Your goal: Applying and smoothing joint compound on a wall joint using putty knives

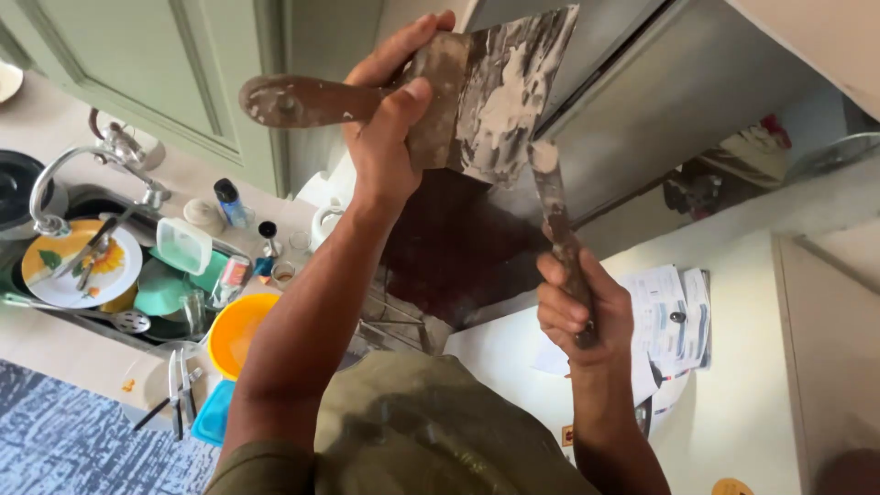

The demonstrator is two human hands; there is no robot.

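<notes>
— What have we got in each hand?

— Our left hand (390, 128) is wrapped tight around the handle of a wide scraper (440, 96), thumb on top, holding it up high with the blade out to the right. The blade is smeared all over with pale, patchy filler. Our right hand (576, 307) is lower down, fist closed on the handle of a narrow putty knife (553, 215), which points up so that its tip meets the bottom edge of the wide blade.

— So the two tools touch?

— Yes, the tip of the narrow one lies against the smeared blade, right in the middle of our view, between us and the grey cabinet (660, 110) behind.

— What gets in the way?

— Our own left arm crosses the middle and hides part of the worktop. The wide blade covers a stretch of the cabinet, and our olive shirt (412, 431) blocks the bottom of the view.

— And around us?

— Down to the left we see a sink (82, 197) crammed with dishes: a plate with a sunflower pattern (78, 266), a teal bowl (160, 293), a clear tub (183, 243), under a curved tap (69, 174). Near it stand a small blue bottle (229, 202), an orange bowl (238, 335) and a pair of pliers (179, 390) on a round lid. To the right, just past our right hand, some printed papers (674, 316) lie on a white counter (742, 403). A blue patterned rug (73, 440) shows in the bottom left corner
</notes>
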